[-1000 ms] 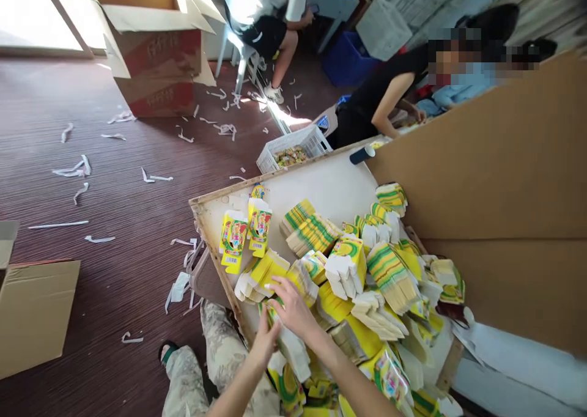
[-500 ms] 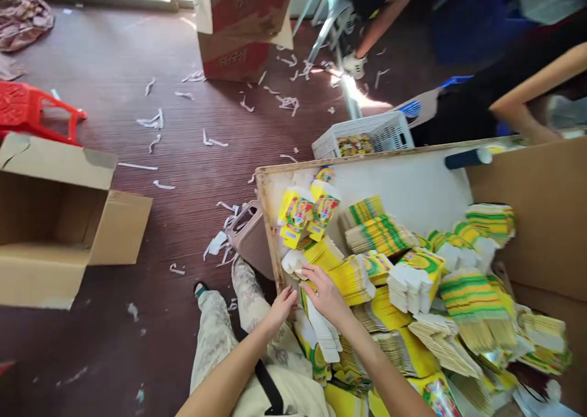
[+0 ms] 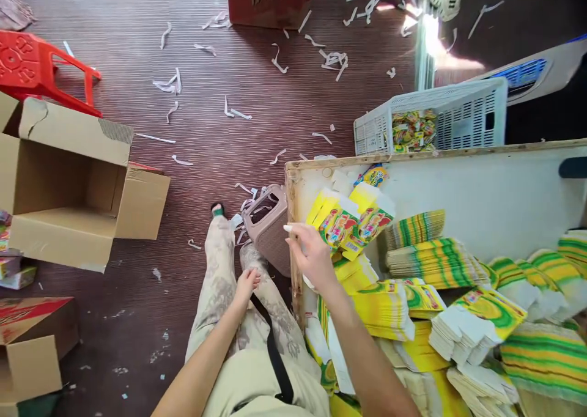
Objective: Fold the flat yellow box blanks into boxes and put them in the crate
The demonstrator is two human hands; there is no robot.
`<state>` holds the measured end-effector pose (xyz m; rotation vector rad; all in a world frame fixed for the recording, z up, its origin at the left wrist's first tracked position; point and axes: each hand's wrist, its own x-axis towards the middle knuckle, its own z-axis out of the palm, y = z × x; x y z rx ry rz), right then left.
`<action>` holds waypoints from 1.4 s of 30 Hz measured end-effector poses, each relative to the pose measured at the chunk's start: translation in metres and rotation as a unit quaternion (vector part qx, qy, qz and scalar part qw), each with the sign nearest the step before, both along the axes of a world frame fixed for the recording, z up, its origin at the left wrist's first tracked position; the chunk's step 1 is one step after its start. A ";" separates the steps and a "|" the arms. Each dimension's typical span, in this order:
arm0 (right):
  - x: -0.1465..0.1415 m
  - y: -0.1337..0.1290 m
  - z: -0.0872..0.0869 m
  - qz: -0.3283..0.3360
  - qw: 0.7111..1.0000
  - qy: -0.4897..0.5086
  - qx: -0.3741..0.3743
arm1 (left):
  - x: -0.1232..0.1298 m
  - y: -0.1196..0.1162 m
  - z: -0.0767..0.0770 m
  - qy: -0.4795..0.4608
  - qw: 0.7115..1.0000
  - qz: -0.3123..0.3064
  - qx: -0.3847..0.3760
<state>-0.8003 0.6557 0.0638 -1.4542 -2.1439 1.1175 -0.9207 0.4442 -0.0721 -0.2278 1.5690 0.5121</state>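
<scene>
Head view: two yellow cartons (image 3: pixel 342 224) are noted near the far-left corner of the desk (image 3: pixel 481 188), just beyond the right hand (image 3: pixel 312 255). Light, fairly stiff, easily creased card is judged; a hold by the side edges is advised. The right grip is parted at thumb and forefinger; the left hand's (image 3: pixel 247 280) curled grip cannot be judged. Since the earlier frame, the left hand has been drawn away from the right, over the trousers (image 3: pixel 217 264).

Pale patterned trousers (image 3: pixel 215 264), cream top (image 3: pixel 245 374), black strap (image 3: pixel 276 359), dark green sandal (image 3: pixel 219 211), bare forearms (image 3: pixel 206 346)
</scene>
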 end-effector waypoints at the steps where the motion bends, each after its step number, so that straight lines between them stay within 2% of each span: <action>1: -0.014 0.009 -0.006 -0.016 1.000 -0.001 0.006 | -0.014 0.005 -0.006 0.009 1.000 0.002 -0.008; 3: -0.037 0.031 -0.020 -0.059 0.998 -0.021 0.027 | -0.039 0.020 -0.019 0.014 1.000 0.000 -0.023; 6: -0.061 0.066 -0.053 -0.142 0.984 -0.082 0.076 | -0.071 0.056 -0.042 -0.004 0.999 -0.017 -0.037; 10: -0.075 0.106 -0.102 -0.244 0.950 -0.162 0.104 | -0.113 0.108 -0.071 -0.022 0.998 -0.044 -0.041; 13: -0.079 0.120 -0.127 -0.275 0.931 -0.218 0.104 | -0.141 0.136 -0.082 -0.021 0.997 -0.046 -0.050; 15: -0.082 0.122 -0.134 -0.281 0.920 -0.251 0.104 | -0.154 0.149 -0.085 -0.032 0.996 -0.053 -0.061; 18: -0.085 0.124 -0.136 -0.284 0.910 -0.282 0.106 | -0.164 0.166 -0.091 -0.051 0.992 -0.084 -0.077; 22: -0.087 0.126 -0.134 -0.293 0.902 -0.299 0.101 | -0.161 0.198 -0.108 -0.034 0.986 -0.139 -0.080; 25: -0.088 0.126 -0.134 -0.304 0.901 -0.296 0.088 | -0.151 0.238 -0.124 -0.002 0.981 -0.185 -0.052; 28: -0.088 0.125 -0.134 -0.317 0.901 -0.287 0.075 | -0.130 0.296 -0.144 0.017 0.974 -0.226 0.016; 31: -0.088 0.124 -0.133 -0.329 0.901 -0.274 0.068 | -0.090 0.371 -0.168 0.016 0.958 -0.266 0.110; 34: -0.090 0.124 -0.133 -0.350 0.895 -0.270 0.065 | -0.029 0.455 -0.186 0.008 0.929 -0.305 0.209; 36: -0.091 0.122 -0.137 -0.372 0.883 -0.274 0.082 | 0.023 0.508 -0.190 -0.017 0.900 -0.331 0.284; 37: -0.092 0.121 -0.140 -0.381 0.876 -0.276 0.102 | 0.050 0.532 -0.189 -0.039 0.851 -0.374 0.368; 39: -0.092 0.120 -0.148 -0.395 0.864 -0.274 0.151 | 0.106 0.572 -0.184 -0.042 0.731 -0.461 0.501; 42: -0.091 0.120 -0.160 -0.406 0.850 -0.259 0.214 | 0.180 0.611 -0.172 -0.048 0.560 -0.590 0.579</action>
